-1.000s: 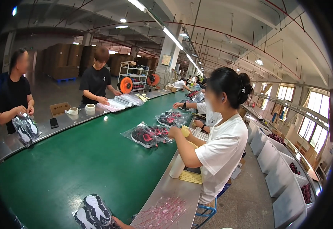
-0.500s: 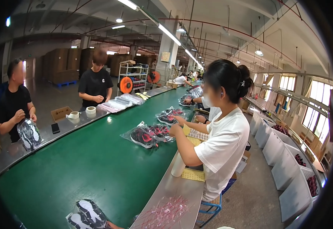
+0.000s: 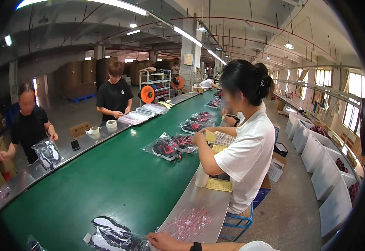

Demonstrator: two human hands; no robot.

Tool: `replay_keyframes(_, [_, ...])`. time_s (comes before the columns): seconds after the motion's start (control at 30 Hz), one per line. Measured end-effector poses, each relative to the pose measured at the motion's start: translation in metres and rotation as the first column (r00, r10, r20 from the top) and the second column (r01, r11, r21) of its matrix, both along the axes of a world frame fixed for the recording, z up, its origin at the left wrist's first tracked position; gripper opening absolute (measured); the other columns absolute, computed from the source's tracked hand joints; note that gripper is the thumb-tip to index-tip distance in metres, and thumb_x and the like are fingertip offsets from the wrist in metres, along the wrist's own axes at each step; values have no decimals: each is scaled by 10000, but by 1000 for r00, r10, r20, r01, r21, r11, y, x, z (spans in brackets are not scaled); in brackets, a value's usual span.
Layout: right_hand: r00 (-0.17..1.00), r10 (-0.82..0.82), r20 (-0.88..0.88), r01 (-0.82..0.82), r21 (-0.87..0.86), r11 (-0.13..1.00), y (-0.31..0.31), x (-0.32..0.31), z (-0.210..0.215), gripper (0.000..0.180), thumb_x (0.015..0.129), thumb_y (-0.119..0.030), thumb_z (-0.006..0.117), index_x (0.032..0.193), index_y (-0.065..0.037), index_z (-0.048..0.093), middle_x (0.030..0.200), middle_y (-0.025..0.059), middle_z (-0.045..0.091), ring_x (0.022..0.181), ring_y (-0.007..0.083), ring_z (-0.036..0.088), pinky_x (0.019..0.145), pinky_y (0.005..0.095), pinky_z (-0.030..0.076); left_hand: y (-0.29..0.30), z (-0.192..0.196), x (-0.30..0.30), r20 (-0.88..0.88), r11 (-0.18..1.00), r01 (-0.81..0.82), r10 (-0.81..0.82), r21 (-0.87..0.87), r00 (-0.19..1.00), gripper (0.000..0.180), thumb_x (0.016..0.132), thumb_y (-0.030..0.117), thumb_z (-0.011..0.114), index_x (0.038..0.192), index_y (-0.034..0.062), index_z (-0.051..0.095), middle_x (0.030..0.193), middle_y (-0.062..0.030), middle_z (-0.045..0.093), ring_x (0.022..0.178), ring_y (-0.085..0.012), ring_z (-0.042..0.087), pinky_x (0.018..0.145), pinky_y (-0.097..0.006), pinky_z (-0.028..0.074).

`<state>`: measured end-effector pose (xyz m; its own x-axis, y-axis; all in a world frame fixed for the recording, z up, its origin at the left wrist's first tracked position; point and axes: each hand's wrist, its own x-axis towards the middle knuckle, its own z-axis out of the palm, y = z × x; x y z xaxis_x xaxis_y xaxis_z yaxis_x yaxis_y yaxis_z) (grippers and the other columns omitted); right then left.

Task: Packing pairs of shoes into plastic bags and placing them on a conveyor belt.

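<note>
At the lower edge, my right hand (image 3: pixel 162 241) reaches in from the right, with a dark watch on the wrist. Its fingers are closed on the edge of a clear plastic bag (image 3: pixel 137 239). Inside the bag lies a pair of black-and-white shoes (image 3: pixel 110 231), soles up on the green conveyor belt (image 3: pixel 94 184). My left hand is out of sight. Just beyond my right hand, a heap of thin pink strips (image 3: pixel 186 224) rests on the metal ledge.
A person (image 3: pixel 245 146) in white sits to the right, handling yellow sheets. Bagged black-and-pink shoes (image 3: pixel 165 147) lie farther along the belt. Across it stand two people in black, one beside bagged shoes (image 3: pixel 48 154). White bins (image 3: pixel 326 178) line the right side.
My right hand has moved right and farther into view, drawing the bag's edge out from the shoes. The person at far left has lowered and spread their hands. The view has shifted slightly.
</note>
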<state>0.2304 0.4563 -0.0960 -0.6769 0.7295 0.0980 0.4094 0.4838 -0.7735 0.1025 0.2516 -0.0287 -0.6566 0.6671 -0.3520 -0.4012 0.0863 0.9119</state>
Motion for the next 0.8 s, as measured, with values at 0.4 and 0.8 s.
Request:
replay_keyframes(0.4, [999,40,19,-34,-250,968,-17,32,49,254,907,-219,500,992,-20,633,670,116,635,584,249,649,586,368,506,-34,-45,-10,95,993,-104,98,51,991,69,875,97,512,913,39,514,962,-109,573,739,-216,622,581,-388,581])
replay_keyframes(0.8, [997,77,13,-69,-337,939,-44,21,45,222,898,-230,581,988,-35,640,609,92,626,530,161,648,519,285,479,-25,-32,-10,118,991,-60,74,-116,990,458,879,287,597,1205,52,377,978,-121,584,483,-170,573,377,-271,496])
